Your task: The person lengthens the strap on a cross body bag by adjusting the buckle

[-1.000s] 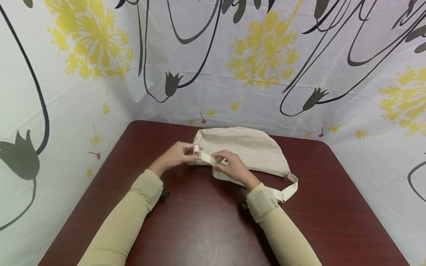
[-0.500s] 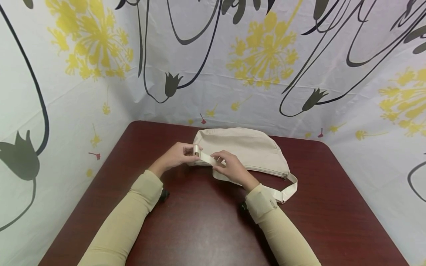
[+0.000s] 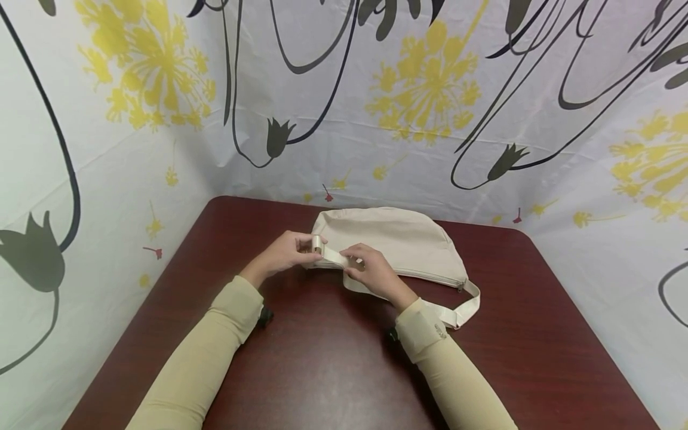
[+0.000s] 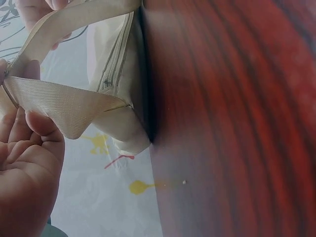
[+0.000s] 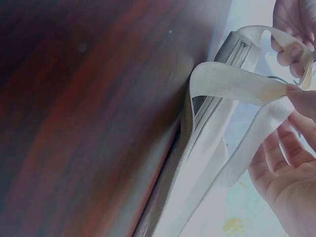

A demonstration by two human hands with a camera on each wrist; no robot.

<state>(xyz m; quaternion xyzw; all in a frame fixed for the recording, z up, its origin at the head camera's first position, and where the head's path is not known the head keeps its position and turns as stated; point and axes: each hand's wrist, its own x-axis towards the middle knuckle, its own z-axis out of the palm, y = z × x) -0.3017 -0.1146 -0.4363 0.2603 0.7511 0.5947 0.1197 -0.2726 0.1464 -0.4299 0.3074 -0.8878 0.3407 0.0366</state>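
Note:
A cream fabric bag (image 3: pixel 389 239) with a zipper along its near edge lies toward the back of the table. My left hand (image 3: pixel 285 252) pinches the bag's strap (image 4: pixel 54 106) at its slider, near the bag's left end. A loop of the strap stands up between the left thumb and fingers. Just to the right, my right hand (image 3: pixel 373 272) pinches the same strap between thumb and fingers. In the right wrist view, the strap folds back at the right fingertips (image 5: pixel 296 94) into two lengths. A short stretch of it spans the two hands.
Beyond the right hand, the strap's other end (image 3: pixel 470 303) curves over the table from the bag's right corner. The dark red table (image 3: pixel 322 370) reaches back to a hanging white sheet (image 3: pixel 344 101) with printed flowers, which also closes in the sides.

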